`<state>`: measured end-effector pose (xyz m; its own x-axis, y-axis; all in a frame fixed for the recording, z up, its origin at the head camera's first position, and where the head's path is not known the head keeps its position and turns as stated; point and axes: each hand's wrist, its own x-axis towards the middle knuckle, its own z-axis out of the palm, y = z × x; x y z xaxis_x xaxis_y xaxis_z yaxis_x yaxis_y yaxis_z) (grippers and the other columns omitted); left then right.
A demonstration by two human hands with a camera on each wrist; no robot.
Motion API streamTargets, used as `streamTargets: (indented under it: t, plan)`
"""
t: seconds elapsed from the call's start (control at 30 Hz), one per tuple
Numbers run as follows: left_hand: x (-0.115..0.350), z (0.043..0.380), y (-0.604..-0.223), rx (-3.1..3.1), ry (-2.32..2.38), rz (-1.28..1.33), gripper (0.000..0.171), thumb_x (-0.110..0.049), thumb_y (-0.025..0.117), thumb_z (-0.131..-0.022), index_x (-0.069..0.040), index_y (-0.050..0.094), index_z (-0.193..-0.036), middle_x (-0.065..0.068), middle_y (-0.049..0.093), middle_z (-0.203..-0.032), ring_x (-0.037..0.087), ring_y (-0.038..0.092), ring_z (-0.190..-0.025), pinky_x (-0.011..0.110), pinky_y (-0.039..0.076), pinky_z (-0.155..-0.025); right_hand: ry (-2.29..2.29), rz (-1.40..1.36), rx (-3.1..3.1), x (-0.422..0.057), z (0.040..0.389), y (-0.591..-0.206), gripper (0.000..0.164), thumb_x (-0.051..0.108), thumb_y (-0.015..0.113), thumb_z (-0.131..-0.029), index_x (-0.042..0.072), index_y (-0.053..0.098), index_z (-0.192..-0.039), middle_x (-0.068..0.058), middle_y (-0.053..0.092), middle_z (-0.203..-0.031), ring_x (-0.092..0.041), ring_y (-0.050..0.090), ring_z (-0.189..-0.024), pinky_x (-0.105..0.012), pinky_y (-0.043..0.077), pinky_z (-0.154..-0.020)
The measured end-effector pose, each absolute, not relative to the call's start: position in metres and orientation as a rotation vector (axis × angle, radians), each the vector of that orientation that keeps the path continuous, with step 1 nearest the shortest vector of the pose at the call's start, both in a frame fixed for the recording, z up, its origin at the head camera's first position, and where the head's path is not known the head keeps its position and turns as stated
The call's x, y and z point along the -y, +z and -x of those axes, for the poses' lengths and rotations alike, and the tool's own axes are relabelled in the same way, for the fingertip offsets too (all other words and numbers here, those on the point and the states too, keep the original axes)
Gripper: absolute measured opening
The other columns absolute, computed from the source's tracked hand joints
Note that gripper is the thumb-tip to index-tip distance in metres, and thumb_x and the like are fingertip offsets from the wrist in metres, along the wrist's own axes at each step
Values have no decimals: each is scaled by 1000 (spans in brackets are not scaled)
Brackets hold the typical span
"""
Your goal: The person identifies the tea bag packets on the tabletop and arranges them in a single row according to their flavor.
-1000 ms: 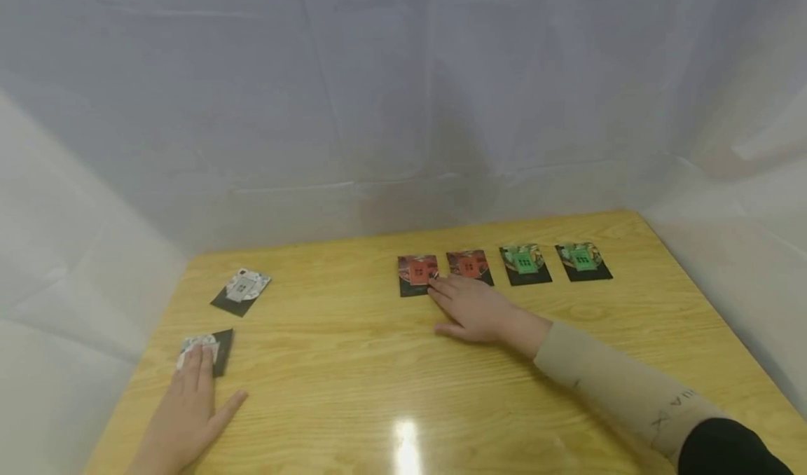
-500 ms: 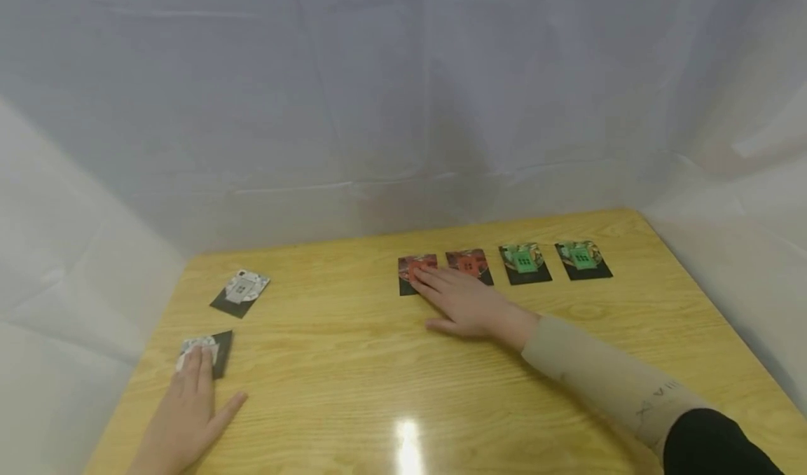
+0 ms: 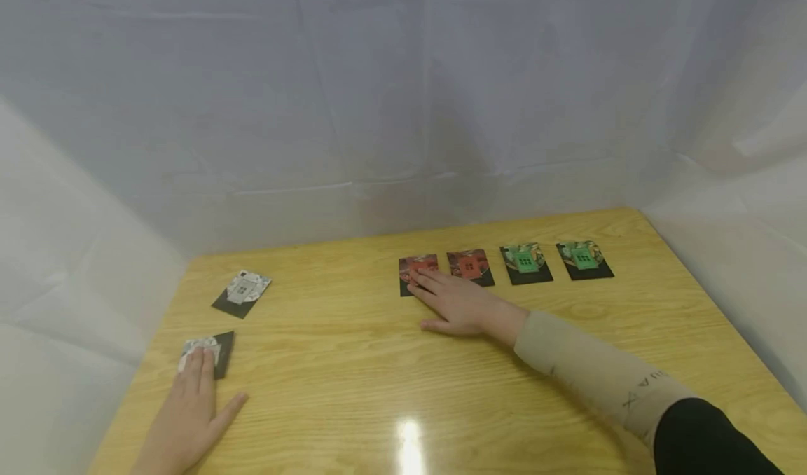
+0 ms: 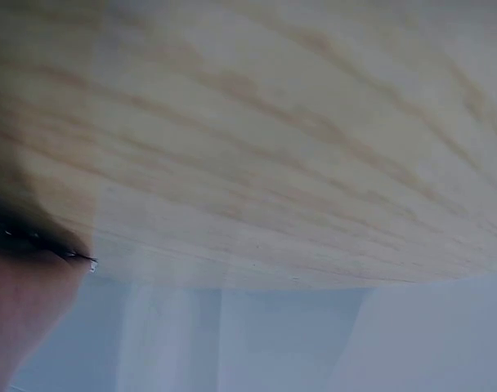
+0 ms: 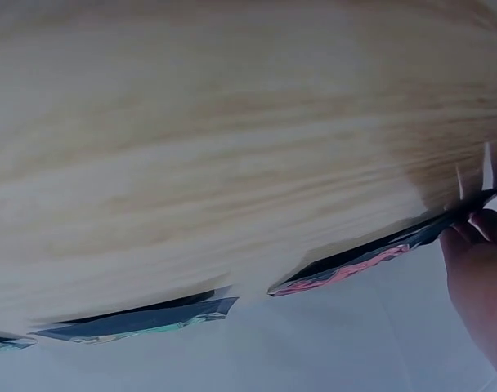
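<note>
At the lower left in the head view, my left hand [image 3: 185, 412] lies flat with its fingertips resting on a black-and-white packet [image 3: 223, 354]. A second black-and-white packet [image 3: 242, 293] lies tilted just behind it. Right of the middle, my right hand [image 3: 457, 303] has its straight fingers on the leftmost red-and-black packet [image 3: 412, 286]; they cover part of its red label. The other red packet [image 3: 469, 266] lies beside it, close behind the knuckles. In the right wrist view, the fingers [image 5: 477, 237] show at the right edge above a packet.
Two green-and-black packets [image 3: 526, 263] continue the row to the right. All packets lie on a wood-grain table [image 3: 328, 363]. White sheeting [image 3: 328, 111] hangs behind the table and along both sides.
My right hand has slid a little left, its fingers reaching further over the leftmost red packet. The left hand stays on the black-and-white packet, and the packets keep their places.
</note>
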<state>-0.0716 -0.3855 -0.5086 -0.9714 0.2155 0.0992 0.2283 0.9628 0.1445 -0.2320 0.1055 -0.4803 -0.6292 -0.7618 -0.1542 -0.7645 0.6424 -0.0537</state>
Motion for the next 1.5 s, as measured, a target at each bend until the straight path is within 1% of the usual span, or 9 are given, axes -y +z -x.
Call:
streamTargets:
  t: [0.2,0.3,0.57,0.67,0.93,1.27,1.3,1.43,1.5]
  plan:
    - [387,71,-509,3027,-240,341,95,-46,55,-109,24,14,-158,49,16,-164,63,13,-157,13,-25,-118,47,1271,-2682,-105,231,-478,81,65,35,-110,16,15,-172,-10,7,-181,-32,14,-167,-50,31,-134]
    - [388,71,-511,3019,-237,345,95,-45,55,-108,24,15,-158,49,17,-164,63,14,-156,14,-25,-119,39,1285,-2675,-105,231,-477,81,63,36,-110,15,17,-172,-11,8,-181,-32,15,-167,-50,32,-133]
    - [388,70,-512,3033,-231,337,95,-46,55,-109,24,14,-158,49,16,-164,63,13,-156,12,-25,-118,50,1306,-2675,-105,232,-480,80,64,35,-111,15,15,-172,-10,8,-181,-31,14,-167,-49,32,-133]
    - [387,70,-510,3028,-235,339,95,-46,56,-108,25,15,-157,49,17,-163,64,15,-155,12,-24,-117,27,1309,-2678,-106,232,-480,80,63,36,-111,15,16,-172,-10,8,-181,-31,14,-167,-50,32,-133]
    - [384,70,-504,3088,-292,317,97,-48,54,-109,22,10,-159,47,9,-166,64,11,-156,14,-25,-118,12,1289,-2673,-106,232,-481,81,64,35,-111,16,13,-172,-10,6,-181,-31,12,-168,-52,31,-133]
    - [378,70,-504,3091,-333,322,99,-49,56,-107,19,9,-161,45,9,-168,63,13,-156,12,-24,-116,-23,1309,-2671,-107,233,-484,81,62,37,-111,14,14,-172,-11,7,-181,-32,12,-168,-52,31,-134]
    - [377,70,-503,3090,-334,324,99,-49,57,-107,19,10,-161,45,10,-168,64,15,-156,17,-24,-121,-22,1312,-2671,-107,233,-484,81,62,37,-111,14,14,-172,-11,7,-181,-32,12,-168,-52,31,-134]
    - [371,68,-501,3083,-337,333,99,-49,59,-106,19,14,-161,45,13,-168,64,20,-154,28,-19,-127,-17,1313,-2672,-107,233,-483,82,63,37,-111,14,13,-172,-11,7,-181,-32,11,-168,-52,30,-134]
    - [368,69,-500,3084,-345,340,99,-50,60,-105,18,15,-162,44,15,-168,63,22,-154,26,-19,-127,-11,1314,-2673,-107,233,-484,82,63,37,-111,14,13,-172,-12,6,-181,-32,11,-168,-52,29,-134]
